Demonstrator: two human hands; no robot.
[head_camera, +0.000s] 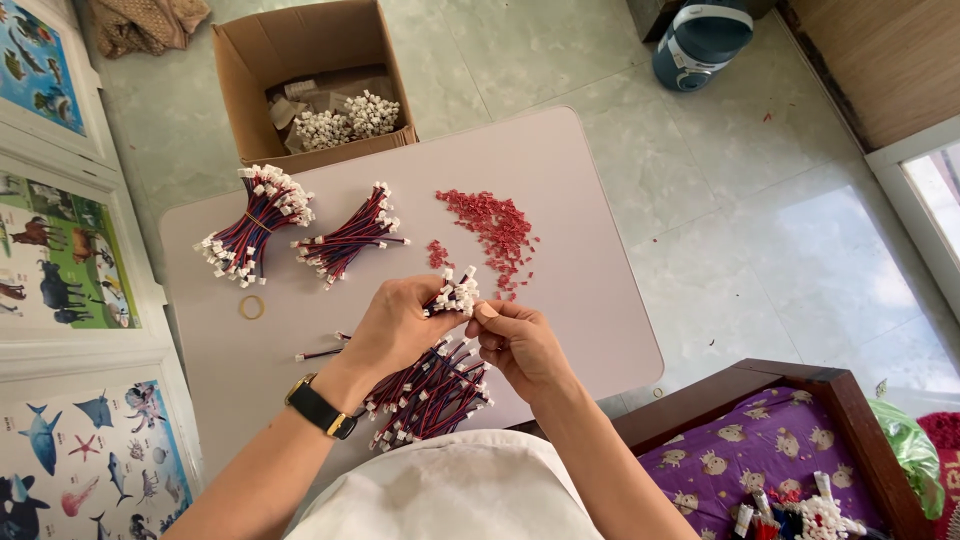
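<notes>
My left hand grips a bundle of short red, blue and black wires with white plug ends sticking up above the fist. Touching those white ends from the right is my right hand, its fingers pinched at one plug. A black wristwatch is on my left wrist. A heap of small red plastic pieces lies on the pale table just beyond my hands. Two tied wire bundles, a large one and a smaller one, rest at the table's far left.
A rubber band and a loose wire lie left of my hands. An open cardboard box with more white-plugged bundles stands on the floor beyond the table. A blue container is far right; a wooden frame with purple cloth near right.
</notes>
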